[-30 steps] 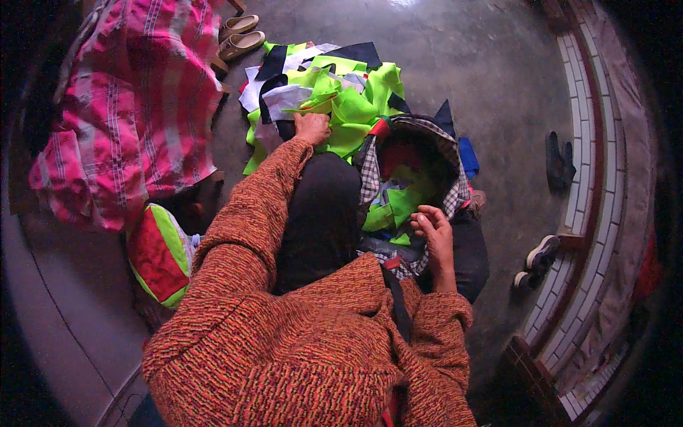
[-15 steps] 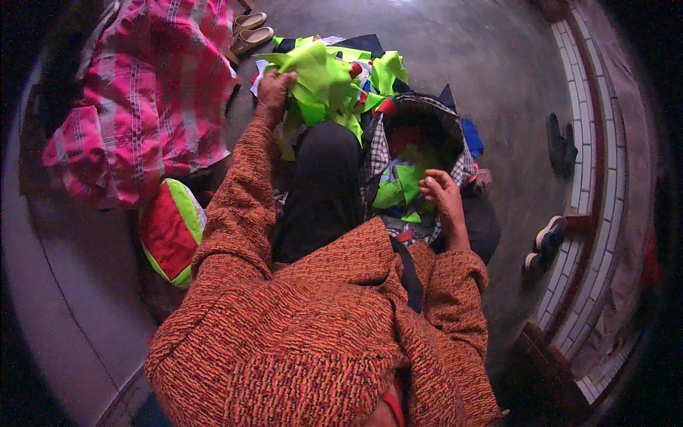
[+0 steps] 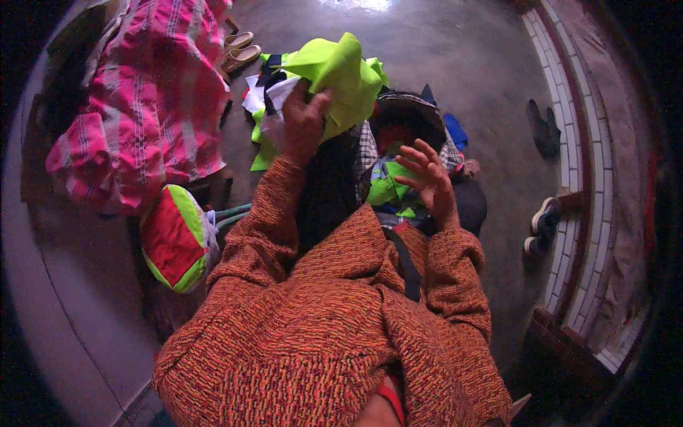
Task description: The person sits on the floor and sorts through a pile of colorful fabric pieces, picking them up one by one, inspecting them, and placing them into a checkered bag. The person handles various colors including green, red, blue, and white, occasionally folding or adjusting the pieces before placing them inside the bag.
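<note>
My left hand (image 3: 304,122) grips a large neon yellow-green fabric scrap (image 3: 334,67), lifted over a heap of mixed cloth offcuts. White, black and green scraps (image 3: 262,107) of that heap show beside my wrist. My right hand (image 3: 429,178) is raised with fingers apart, holding nothing. It hovers over the opening of a black-and-white checked bag (image 3: 366,153). Inside the bag lie bright green cloth pieces (image 3: 384,186), partly hidden by my right hand. My dark-clad knee (image 3: 324,192) sits between the heap and the bag.
A pink plaid cloth (image 3: 142,107) drapes at the left. Below it stands a red, green-edged fabric item (image 3: 174,238). Tan shoes (image 3: 240,53) are at the far left, dark shoes (image 3: 544,224) by the tiled step (image 3: 565,142) at right. A blue piece (image 3: 455,132) lies beside the bag.
My left hand has moved right and nearer, raising the yellow-green scrap off the heap. My right hand has shifted slightly left and its fingers have spread. The view has moved a little.
</note>
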The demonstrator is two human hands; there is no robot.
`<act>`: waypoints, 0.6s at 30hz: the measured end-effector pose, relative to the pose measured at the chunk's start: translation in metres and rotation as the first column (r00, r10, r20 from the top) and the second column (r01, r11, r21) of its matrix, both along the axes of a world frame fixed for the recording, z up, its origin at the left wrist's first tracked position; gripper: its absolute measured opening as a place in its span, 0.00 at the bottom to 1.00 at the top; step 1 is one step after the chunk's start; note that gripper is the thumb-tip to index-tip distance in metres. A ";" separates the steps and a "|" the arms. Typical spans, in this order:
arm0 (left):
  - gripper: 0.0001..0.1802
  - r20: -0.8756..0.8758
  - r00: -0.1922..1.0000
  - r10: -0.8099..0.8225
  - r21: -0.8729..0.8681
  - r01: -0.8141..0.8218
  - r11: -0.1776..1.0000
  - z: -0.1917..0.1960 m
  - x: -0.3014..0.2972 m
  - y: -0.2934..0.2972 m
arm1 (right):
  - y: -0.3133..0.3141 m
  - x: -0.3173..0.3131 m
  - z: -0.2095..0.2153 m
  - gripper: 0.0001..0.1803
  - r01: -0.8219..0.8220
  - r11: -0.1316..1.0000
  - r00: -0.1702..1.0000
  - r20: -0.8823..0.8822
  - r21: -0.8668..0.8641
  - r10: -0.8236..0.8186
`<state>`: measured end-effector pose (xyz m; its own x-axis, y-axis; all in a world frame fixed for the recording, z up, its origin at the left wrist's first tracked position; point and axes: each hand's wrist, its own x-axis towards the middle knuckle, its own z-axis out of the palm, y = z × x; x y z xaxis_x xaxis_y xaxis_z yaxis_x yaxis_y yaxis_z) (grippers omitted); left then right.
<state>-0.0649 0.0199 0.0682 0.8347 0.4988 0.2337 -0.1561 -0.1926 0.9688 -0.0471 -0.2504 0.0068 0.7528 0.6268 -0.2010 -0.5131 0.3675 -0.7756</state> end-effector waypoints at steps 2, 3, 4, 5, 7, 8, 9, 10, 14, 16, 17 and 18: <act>0.14 -0.024 1.000 0.007 0.186 -0.002 0.983 -0.008 -0.005 -0.025 | 0.001 -0.004 0.003 0.43 0.001 0.992 1.000 0.009 0.124 -0.002; 0.15 -0.026 1.000 -0.006 0.229 0.012 0.973 -0.019 -0.006 -0.039 | 0.004 -0.005 0.004 0.43 0.012 0.985 1.000 0.003 0.174 -0.013; 0.16 -0.032 0.999 -0.021 0.275 0.029 0.961 -0.025 -0.008 -0.054 | 0.006 -0.007 0.002 0.44 0.026 0.974 1.000 -0.006 0.227 -0.025; 0.16 -0.006 0.995 -0.095 0.461 0.087 0.883 -0.023 -0.013 -0.066 | 0.009 -0.007 0.001 0.46 0.010 0.964 0.999 0.039 0.266 -0.021; 0.16 0.019 0.967 -0.256 0.660 0.180 0.730 -0.030 -0.022 -0.094 | 0.000 -0.007 -0.023 0.40 0.022 0.995 0.927 0.375 -0.099 0.017; 0.14 0.100 0.945 -0.312 0.692 0.160 0.704 -0.027 -0.026 -0.110 | -0.007 -0.015 -0.032 0.35 0.110 0.954 0.895 0.446 -0.280 0.028; 0.13 0.114 0.912 -0.395 0.760 0.177 0.626 -0.035 -0.028 -0.124 | -0.014 -0.029 -0.041 0.30 0.207 0.885 0.882 0.470 -0.416 0.014; 0.13 0.114 0.874 -0.473 0.827 0.180 0.533 -0.039 -0.031 -0.132 | -0.014 -0.035 -0.038 0.25 0.225 0.889 0.905 0.424 -0.399 -0.039; 0.16 -0.090 0.801 -0.592 0.872 0.351 0.342 -0.045 -0.043 -0.146 | -0.025 -0.030 -0.023 0.14 0.212 0.960 0.967 -0.183 0.185 -0.179; 0.18 -0.044 0.777 -0.628 0.870 0.339 0.359 -0.043 -0.041 -0.145 | -0.030 -0.022 -0.026 0.12 0.341 0.881 0.872 -0.461 0.328 -0.166; 0.18 -0.016 0.761 -0.649 0.857 0.345 0.383 -0.044 -0.040 -0.143 | -0.025 -0.019 -0.017 0.11 0.408 0.880 0.842 -0.473 0.244 -0.259; 0.18 0.013 0.772 -0.635 0.847 0.329 0.418 -0.046 -0.041 -0.141 | -0.022 -0.017 -0.013 0.11 0.473 0.867 0.806 -0.476 0.158 -0.352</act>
<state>-0.1057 -0.1208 0.0217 0.6819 -0.4732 0.5578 -0.7102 -0.6107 0.3502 -0.0637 -0.2725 -0.0063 0.8310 0.3490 -0.4332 -0.5166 0.7728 -0.3685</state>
